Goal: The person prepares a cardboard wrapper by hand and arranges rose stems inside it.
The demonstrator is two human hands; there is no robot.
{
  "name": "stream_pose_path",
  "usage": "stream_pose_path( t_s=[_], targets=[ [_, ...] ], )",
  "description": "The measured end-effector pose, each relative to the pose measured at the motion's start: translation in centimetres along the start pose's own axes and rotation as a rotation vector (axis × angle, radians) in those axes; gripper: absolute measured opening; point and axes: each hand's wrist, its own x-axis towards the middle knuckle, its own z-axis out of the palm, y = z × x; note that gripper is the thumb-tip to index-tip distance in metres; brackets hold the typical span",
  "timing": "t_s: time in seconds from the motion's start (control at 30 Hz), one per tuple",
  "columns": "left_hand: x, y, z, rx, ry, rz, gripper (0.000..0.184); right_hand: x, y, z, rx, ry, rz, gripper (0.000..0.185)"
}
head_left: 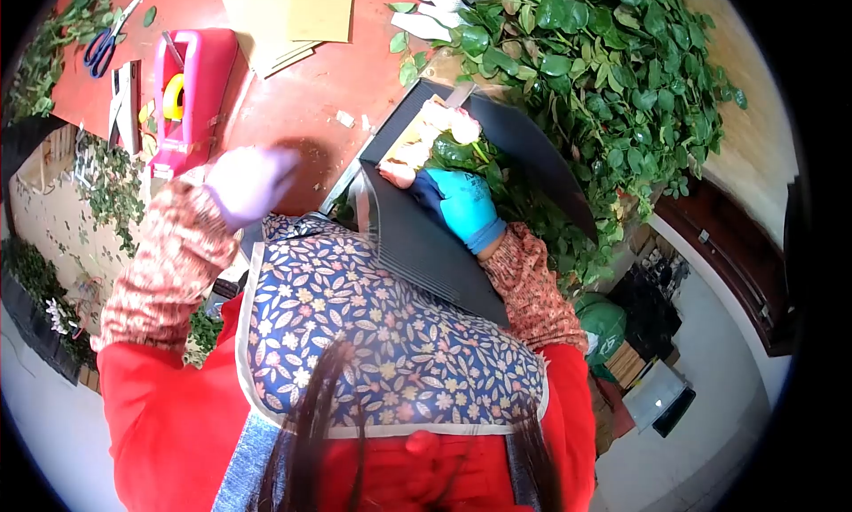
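Note:
My right hand [463,208], in a blue glove, is closed at the pale pink roses [432,130], just below their heads; its fingertips are hidden. The blooms and some green leaves lie between the raised flaps of a black ribbed sheet [426,246]. My left hand [253,185], in a pale purple glove, is blurred above the red table, left of the sheet. It is close to a pink tape dispenser [191,99] with a yellow roll, and I see nothing clearly in its fingers.
A big heap of leafy stems [603,77] covers the right side of the red table [302,95]. Tan paper sheets [319,11] lie at the back. Dark-handled scissors [102,51] are at the far left. White flower sleeves [435,6] lie at the top.

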Motion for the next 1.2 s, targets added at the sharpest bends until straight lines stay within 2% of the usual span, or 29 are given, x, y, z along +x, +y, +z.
stream_pose_path(
  t_s=[0.07,0.13,0.17,0.2,0.27,0.3,0.47,0.53,0.6,0.63,0.7,0.77,0.87,0.9,0.93,0.97,1.0,1.07,1.1,1.2],
  targets=[
    [4.1,1.1,1.0,-0.326,0.444,0.242,0.023,-0.1,-0.9,-0.4,0.069,0.019,0.039,0.009],
    [7.1,1.6,1.7,-0.599,0.204,0.259,0.031,-0.2,-0.3,-0.2,0.113,0.004,0.084,0.009],
    [8.1,1.7,2.7,-0.616,0.162,0.256,0.036,-0.5,0.0,0.0,0.160,-0.012,0.132,0.010],
    [8.9,2.1,2.7,-0.635,0.021,0.224,0.034,-0.6,0.5,0.2,0.159,-0.013,0.137,0.010],
    [9.7,2.4,4.4,-0.810,-0.001,0.307,0.025,-1.2,1.2,0.8,0.344,-0.008,0.215,0.012],
    [9.8,2.9,4.1,-0.935,-0.098,0.265,0.027,-1.3,1.7,1.0,0.348,-0.009,0.224,0.012],
    [10.0,3.4,3.4,-1.021,-0.101,0.290,0.021,-1.3,1.9,0.8,0.442,-0.052,0.239,0.021],
    [10.0,3.4,3.6,-1.052,-0.169,0.284,0.039,-1.0,0.8,0.2,0.490,-0.061,0.247,0.019],
    [9.7,4.1,3.1,-1.145,-0.194,0.223,0.039,-0.8,0.3,0.3,0.536,-0.068,0.252,0.019],
    [9.6,4.3,2.9,-1.233,-0.218,0.162,0.038,-0.7,0.2,0.5,0.740,-0.034,0.329,0.020],
    [9.8,4.4,3.1,-1.177,-0.201,0.171,0.037,-0.7,0.8,0.6,0.940,0.000,0.409,0.020],
    [9.9,4.5,3.5,-1.120,-0.181,0.182,0.037,-1.2,2.3,0.6,0.366,-0.051,0.138,0.022],
    [9.7,3.8,3.7,-1.240,-0.144,0.220,0.031,-1.1,2.4,0.5,0.382,-0.102,0.213,0.018],
    [9.6,3.0,3.4,-0.956,0.018,0.286,0.022,-0.8,1.8,0.1,0.381,-0.091,0.209,0.018],
    [9.5,2.5,3.0,-0.668,0.172,0.348,0.015,-0.5,0.8,-0.5,0.189,-0.061,0.105,0.015],
    [9.2,2.0,2.2,-0.600,0.224,0.296,0.023,-0.3,0.1,-0.8,-0.003,-0.031,0.003,0.012],
    [8.8,1.9,1.7,-0.460,0.338,0.243,0.024,-0.2,0.1,-0.7,-0.003,-0.018,0.003,0.012],
    [8.7,1.4,0.8,-0.467,0.268,0.294,0.026,-0.2,0.4,-0.3,-0.459,0.028,-0.088,0.010],
    [8.9,1.5,0.7,-0.463,0.267,0.299,0.026,0.0,0.3,0.1,-0.496,-0.004,-0.005,0.013],
    [10.2,2.3,0.2,-0.208,0.315,0.686,0.020,0.6,0.2,0.3,-0.534,-0.061,0.055,0.012]
  ],
)
